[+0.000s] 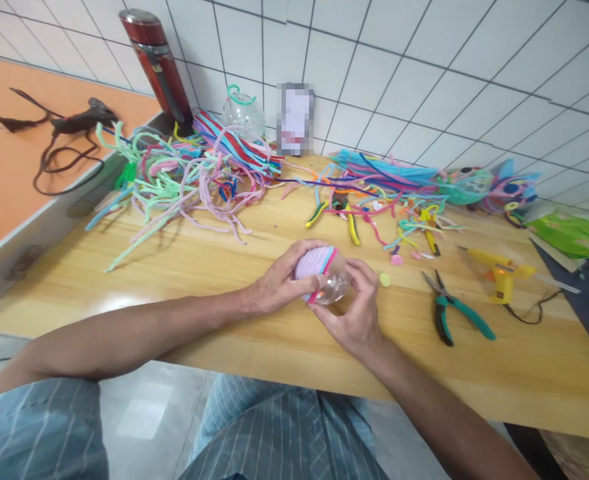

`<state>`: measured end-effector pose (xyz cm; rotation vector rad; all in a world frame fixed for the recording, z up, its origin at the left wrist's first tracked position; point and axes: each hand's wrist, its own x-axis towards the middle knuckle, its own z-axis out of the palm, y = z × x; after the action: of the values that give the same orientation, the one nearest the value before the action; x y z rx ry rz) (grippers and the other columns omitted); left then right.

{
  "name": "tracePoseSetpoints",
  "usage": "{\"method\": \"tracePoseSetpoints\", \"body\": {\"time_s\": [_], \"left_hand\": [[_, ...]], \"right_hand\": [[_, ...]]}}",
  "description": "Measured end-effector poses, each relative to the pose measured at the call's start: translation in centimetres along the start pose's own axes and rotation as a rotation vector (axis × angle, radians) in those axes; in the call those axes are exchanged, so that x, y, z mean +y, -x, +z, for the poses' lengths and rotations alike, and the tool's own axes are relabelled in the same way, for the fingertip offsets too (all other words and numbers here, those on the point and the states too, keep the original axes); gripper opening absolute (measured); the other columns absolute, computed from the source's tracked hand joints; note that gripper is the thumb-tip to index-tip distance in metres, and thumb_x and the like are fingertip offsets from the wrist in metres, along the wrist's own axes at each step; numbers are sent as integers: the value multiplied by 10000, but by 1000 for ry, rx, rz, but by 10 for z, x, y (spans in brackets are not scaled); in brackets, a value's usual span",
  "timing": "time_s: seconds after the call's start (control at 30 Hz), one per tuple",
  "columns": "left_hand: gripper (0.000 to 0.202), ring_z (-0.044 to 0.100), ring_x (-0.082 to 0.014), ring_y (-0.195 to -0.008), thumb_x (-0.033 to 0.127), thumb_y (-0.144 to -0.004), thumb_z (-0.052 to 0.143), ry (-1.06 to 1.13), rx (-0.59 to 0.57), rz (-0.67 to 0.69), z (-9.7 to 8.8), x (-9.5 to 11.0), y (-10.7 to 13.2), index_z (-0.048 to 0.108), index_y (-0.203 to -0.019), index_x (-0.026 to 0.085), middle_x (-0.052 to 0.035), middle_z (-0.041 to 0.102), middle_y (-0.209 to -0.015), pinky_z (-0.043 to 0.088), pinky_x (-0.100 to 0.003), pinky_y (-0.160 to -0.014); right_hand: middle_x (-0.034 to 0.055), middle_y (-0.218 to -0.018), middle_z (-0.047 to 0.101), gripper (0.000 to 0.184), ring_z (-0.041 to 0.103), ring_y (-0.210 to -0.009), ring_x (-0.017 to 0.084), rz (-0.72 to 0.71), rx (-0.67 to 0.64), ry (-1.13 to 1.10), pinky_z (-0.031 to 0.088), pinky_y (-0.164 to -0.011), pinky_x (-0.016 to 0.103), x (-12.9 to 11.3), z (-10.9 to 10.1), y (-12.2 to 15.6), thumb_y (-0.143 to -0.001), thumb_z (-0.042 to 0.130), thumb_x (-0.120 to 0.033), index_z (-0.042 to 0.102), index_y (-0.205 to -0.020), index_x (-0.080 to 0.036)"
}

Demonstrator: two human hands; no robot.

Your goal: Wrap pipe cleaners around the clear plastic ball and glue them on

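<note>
Between my hands, just above the table's near part, is a clear plastic ball (335,288) partly wrapped in pipe cleaners. The wrapped side shows lilac rows (310,265), then a light blue and a pink row. My left hand (287,277) is closed around the lilac side, its thumb lying across the coloured rows. My right hand (357,307) grips the bare clear side, with thumb below and fingers at the far edge. A small yellow-green disc (384,279) lies on the table just right of my right hand.
Teal-handled pliers (452,307) and a yellow glue gun (504,272) lie at the right. Yellow-handled pliers (337,208) sit farther back among scraps. Loose pipe cleaners (174,180) heap at the left. Against the tiled wall stand a red thermos (154,67) and a phone (295,120).
</note>
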<state>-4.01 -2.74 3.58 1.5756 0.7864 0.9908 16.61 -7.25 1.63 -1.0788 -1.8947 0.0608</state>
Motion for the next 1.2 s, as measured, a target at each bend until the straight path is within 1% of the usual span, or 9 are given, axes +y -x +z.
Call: {"method": "tracePoseSetpoints", "body": {"time_s": [0.2,0.37,0.5,0.73,0.87,0.93,1.0,1.1,1.2], "left_hand": [[594,597,-316,-1403,381,-933,728,-101,13,61,-1,-1,-2,554,-1475,214,-130,620,-1496,467,-511,-1266],[614,552,-313,-1443,401,-955,720,-220,-22,202,-3,-2,-5,505,-1505,233,-143,576,-1515,452,-526,-1270],[668,535,-327,-1450,430,-965,733,-288,-76,243,-9,0,-7,465,-1547,243,-161,548,-1522,447,-551,-1265],[627,583,-322,-1368,418,-927,777,-355,-98,300,-17,-4,-11,529,-1476,242,-155,608,-1403,501,-554,-1199],[675,522,-377,-1506,378,-886,805,-361,-98,331,-16,-9,-11,511,-1480,252,-180,605,-1490,454,-618,-1243],[710,485,-396,-1566,373,-878,816,-355,-110,323,-16,-9,-11,497,-1500,250,-204,565,-1580,437,-631,-1262],[756,518,-384,-1555,383,-876,824,-363,-123,314,-16,-9,-11,478,-1535,247,-214,539,-1628,454,-606,-1264],[860,560,-359,-1528,393,-868,833,-404,-135,313,-17,-8,-11,430,-1610,236,-207,554,-1633,465,-565,-1278],[908,550,-365,-1541,406,-863,839,-446,-143,318,-18,-7,-12,412,-1644,224,-207,554,-1642,452,-567,-1293]], "right_hand": [[203,-1487,548,908,589,-1407,378,-23,-41,-22,610,-1073,631,1,-3,1,-878,859,-407,344,-1610,-252],[215,-1519,526,817,577,-1442,366,15,-59,-120,634,-1050,611,6,-6,4,-917,823,-337,375,-1595,-247],[187,-1489,546,756,605,-1412,344,61,-56,-157,659,-1013,578,9,-6,5,-907,835,-295,424,-1541,-273],[180,-1488,550,695,598,-1420,331,132,-94,-242,657,-1025,562,9,-3,6,-920,815,-278,446,-1509,-272],[178,-1497,548,697,595,-1429,331,139,-116,-257,660,-1023,557,9,-4,6,-917,819,-266,447,-1506,-279],[181,-1503,551,701,595,-1434,334,132,-120,-260,661,-1022,559,8,-5,6,-916,821,-259,444,-1507,-279],[184,-1508,554,710,593,-1440,335,130,-122,-256,659,-1026,560,7,-6,7,-915,822,-251,440,-1512,-279],[192,-1533,547,780,571,-1471,338,135,-141,-252,646,-1056,566,8,-9,5,-910,828,-257,404,-1564,-275],[200,-1581,539,894,550,-1503,353,119,-187,-231,620,-1103,587,12,-13,-1,-902,838,-294,339,-1643,-268]]}}
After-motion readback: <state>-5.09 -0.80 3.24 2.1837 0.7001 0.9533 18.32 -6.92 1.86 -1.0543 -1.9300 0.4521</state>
